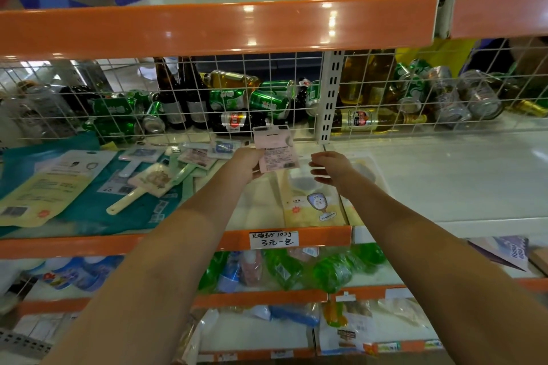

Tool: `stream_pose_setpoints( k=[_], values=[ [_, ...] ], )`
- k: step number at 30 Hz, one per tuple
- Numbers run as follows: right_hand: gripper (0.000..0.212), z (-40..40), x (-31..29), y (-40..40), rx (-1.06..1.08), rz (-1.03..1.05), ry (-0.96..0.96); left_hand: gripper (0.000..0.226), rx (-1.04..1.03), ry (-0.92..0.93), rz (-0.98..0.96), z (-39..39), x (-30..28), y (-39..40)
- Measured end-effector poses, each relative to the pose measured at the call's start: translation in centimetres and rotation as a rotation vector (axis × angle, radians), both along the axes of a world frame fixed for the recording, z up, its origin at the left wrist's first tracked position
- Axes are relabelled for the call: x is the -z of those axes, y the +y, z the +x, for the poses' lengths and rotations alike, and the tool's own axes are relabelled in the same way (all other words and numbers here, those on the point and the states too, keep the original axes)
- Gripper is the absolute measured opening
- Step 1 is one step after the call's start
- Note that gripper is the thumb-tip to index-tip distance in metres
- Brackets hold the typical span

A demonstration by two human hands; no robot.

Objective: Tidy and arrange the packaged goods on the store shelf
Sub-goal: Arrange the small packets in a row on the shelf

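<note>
My left hand (248, 163) grips a small pink packet (275, 147) by its lower left edge and holds it upright above the shelf (444, 175), close to the wire mesh. My right hand (330, 167) hovers just right of the packet, fingers loosely curled, holding nothing. Under both hands lie pale yellow packets (311, 204) with a cartoon mirror print. To the left a heap of flat packets and packaged hand mirrors (154, 179) lies scattered across teal packs (89, 207).
A white wire mesh (207, 92) backs the shelf; behind it stand beer bottles and lie green cans (267, 101). An orange shelf edge (213, 27) hangs overhead. A handwritten price label (273, 239) sits on the front rail. Lower shelves hold bagged goods (332, 270).
</note>
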State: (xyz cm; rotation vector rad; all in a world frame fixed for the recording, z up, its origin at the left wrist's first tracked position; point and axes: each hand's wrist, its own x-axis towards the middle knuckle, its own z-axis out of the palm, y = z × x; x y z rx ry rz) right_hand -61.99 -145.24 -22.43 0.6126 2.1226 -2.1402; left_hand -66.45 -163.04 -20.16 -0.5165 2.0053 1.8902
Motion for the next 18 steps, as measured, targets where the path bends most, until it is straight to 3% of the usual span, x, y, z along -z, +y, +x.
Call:
stream_pose_setpoints(
  k=[3,7,16,18],
  values=[
    [0.016,0.2,-0.1,-0.3,-0.001,0.007,-0.006,0.025,0.002,0.019,-0.011,0.3,0.2,-0.4],
    [0.028,0.3,-0.1,-0.6,-0.012,0.022,-0.015,0.011,0.010,0.010,-0.019,0.6,0.1,-0.7],
    [0.025,-0.1,0.1,-1.6,0.009,0.052,-0.037,0.020,0.004,0.016,-0.045,0.7,0.0,-1.6],
    [0.025,-0.1,0.0,-1.8,0.007,0.053,-0.036,0.013,0.011,0.012,-0.052,0.7,-0.1,-1.8]
  ],
)
